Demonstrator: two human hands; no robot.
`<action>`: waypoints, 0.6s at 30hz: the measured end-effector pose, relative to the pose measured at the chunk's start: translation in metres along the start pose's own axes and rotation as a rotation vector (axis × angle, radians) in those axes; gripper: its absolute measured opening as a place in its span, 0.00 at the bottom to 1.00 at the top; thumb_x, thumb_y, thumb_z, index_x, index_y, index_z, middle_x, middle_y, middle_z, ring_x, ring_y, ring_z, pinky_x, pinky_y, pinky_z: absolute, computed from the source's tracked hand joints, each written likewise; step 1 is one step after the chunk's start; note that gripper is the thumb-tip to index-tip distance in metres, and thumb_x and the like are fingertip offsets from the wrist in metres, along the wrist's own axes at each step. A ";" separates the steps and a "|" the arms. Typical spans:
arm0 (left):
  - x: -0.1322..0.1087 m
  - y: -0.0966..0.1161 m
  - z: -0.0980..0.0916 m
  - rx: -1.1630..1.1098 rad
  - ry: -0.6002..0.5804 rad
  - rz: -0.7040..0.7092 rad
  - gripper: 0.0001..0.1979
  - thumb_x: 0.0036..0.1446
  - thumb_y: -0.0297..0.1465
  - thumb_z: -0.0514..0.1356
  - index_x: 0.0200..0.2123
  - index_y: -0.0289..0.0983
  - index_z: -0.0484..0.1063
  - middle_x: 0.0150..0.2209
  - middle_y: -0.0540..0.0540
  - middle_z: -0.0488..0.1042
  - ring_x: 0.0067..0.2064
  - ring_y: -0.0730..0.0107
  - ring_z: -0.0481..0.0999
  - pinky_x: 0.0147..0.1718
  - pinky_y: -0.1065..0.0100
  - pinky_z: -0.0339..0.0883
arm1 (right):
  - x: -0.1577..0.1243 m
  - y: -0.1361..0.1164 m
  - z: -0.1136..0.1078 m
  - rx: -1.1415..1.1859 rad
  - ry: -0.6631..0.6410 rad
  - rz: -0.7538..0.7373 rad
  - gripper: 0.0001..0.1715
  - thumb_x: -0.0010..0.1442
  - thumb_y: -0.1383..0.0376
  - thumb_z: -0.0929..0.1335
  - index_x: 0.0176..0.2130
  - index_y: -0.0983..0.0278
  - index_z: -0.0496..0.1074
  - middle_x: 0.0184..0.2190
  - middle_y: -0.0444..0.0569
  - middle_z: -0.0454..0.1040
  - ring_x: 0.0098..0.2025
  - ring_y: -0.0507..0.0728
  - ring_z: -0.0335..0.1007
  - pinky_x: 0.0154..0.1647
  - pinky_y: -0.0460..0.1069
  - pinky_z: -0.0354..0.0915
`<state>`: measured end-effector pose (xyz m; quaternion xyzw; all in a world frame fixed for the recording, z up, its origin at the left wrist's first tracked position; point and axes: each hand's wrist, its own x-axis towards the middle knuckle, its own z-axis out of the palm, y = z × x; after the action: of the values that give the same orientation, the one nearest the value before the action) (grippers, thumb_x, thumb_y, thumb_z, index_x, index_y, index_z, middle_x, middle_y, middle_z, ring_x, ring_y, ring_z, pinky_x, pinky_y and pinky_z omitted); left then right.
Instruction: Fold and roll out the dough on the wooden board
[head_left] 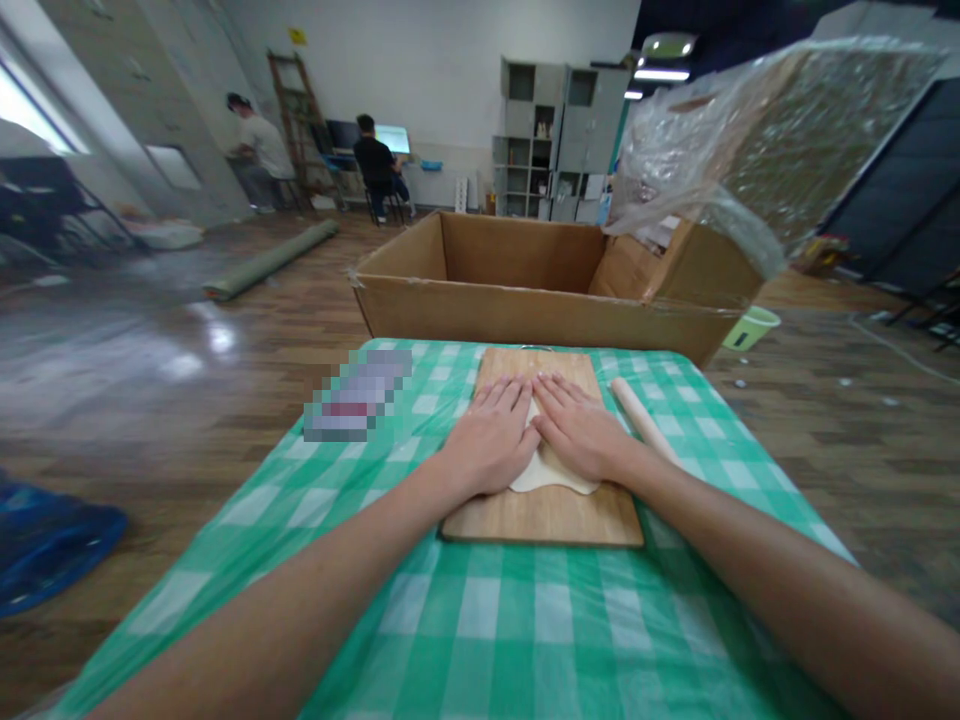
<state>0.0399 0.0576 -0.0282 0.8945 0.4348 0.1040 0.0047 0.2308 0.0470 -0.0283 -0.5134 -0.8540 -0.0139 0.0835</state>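
A flat, pale sheet of dough (553,474) lies on a wooden cutting board (540,518). My left hand (495,430) rests flat on the dough's left side, its fingers stretched toward the far end. On the right side, my right hand (576,425) lies flat as well, palm down, with fingers extended. The two hands nearly meet in the middle, and much of the dough is hidden beneath them. To the right of the board, a light wooden rolling pin (643,418) lies slanted on the green checked tablecloth (480,620).
A blurred-out flat item (358,398) lies at the table's left. Beyond the far edge stands a large open cardboard box (525,305) with a plastic-wrapped piece. A green bin (752,327) is at right. Two people (377,165) are in the background. A rolled mat (271,262) lies on the floor.
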 end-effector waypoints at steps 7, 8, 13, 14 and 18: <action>-0.002 0.002 0.000 -0.044 0.001 0.010 0.33 0.70 0.38 0.44 0.72 0.24 0.55 0.74 0.31 0.53 0.76 0.50 0.50 0.74 0.50 0.41 | -0.014 -0.013 -0.004 0.000 -0.010 0.001 0.39 0.75 0.59 0.51 0.74 0.79 0.51 0.76 0.64 0.46 0.78 0.66 0.39 0.76 0.64 0.45; -0.002 0.003 -0.001 -0.047 -0.002 0.010 0.33 0.70 0.37 0.45 0.72 0.24 0.54 0.74 0.31 0.53 0.76 0.50 0.50 0.74 0.50 0.41 | -0.017 -0.016 -0.004 -0.001 -0.008 -0.006 0.39 0.75 0.58 0.50 0.74 0.79 0.50 0.76 0.64 0.45 0.78 0.66 0.38 0.76 0.64 0.45; -0.006 -0.005 -0.010 -0.062 -0.061 0.058 0.32 0.70 0.35 0.44 0.73 0.25 0.52 0.75 0.32 0.50 0.77 0.54 0.46 0.74 0.53 0.37 | -0.026 -0.019 -0.012 0.045 -0.034 -0.028 0.42 0.76 0.53 0.51 0.75 0.80 0.47 0.76 0.66 0.43 0.78 0.68 0.36 0.77 0.65 0.41; -0.008 -0.009 -0.014 -0.074 -0.087 0.093 0.33 0.71 0.36 0.44 0.74 0.26 0.50 0.76 0.33 0.48 0.77 0.55 0.44 0.74 0.54 0.36 | -0.027 -0.016 -0.015 0.075 -0.049 -0.038 0.44 0.76 0.50 0.51 0.75 0.79 0.46 0.76 0.66 0.42 0.78 0.68 0.35 0.77 0.65 0.41; -0.018 -0.025 -0.035 -0.156 -0.263 0.238 0.46 0.68 0.55 0.49 0.77 0.35 0.38 0.78 0.38 0.37 0.78 0.54 0.36 0.74 0.51 0.35 | -0.029 -0.001 -0.029 0.210 -0.145 -0.146 0.60 0.68 0.35 0.58 0.76 0.75 0.42 0.76 0.66 0.40 0.78 0.69 0.34 0.77 0.65 0.41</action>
<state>0.0028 0.0563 0.0007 0.9423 0.3124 0.0196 0.1187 0.2467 0.0179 -0.0045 -0.4378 -0.8897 0.1066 0.0736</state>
